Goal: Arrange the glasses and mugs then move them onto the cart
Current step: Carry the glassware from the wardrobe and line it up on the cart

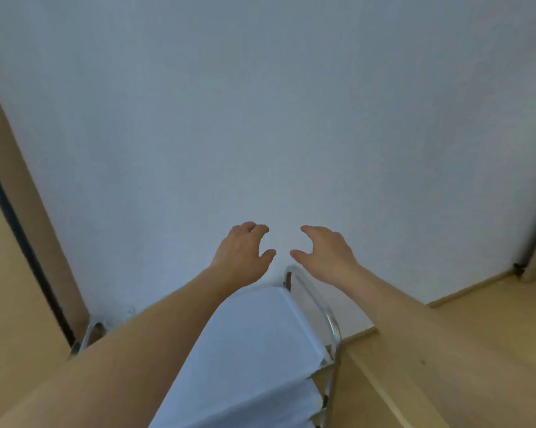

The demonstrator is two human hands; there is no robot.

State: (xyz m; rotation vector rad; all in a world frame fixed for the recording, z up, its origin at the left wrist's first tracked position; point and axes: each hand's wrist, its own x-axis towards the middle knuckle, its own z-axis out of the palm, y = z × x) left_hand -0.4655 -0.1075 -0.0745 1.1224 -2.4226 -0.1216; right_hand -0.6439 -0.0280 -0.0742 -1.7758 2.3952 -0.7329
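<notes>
Left hand (243,253) and right hand (325,253) loosely curled, holding nothing, above white-covered cart (260,350) with chrome rail (319,304).

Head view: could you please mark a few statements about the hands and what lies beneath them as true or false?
1. Both hands are in view and hold nothing. True: the left hand and the right hand have loosely curved fingers with nothing between them.
2. The left hand holds a mug. False: no mug or glass shows anywhere in this view.
3. A white cloth lies below the forearms. True.
4. The two hands are clasped together. False: a gap separates them, thumbs pointing toward each other.
5. A shiny metal rail runs along the cloth's right edge. True.
6. The right hand grips the metal rail. False: it is apart from the rail.
</notes>
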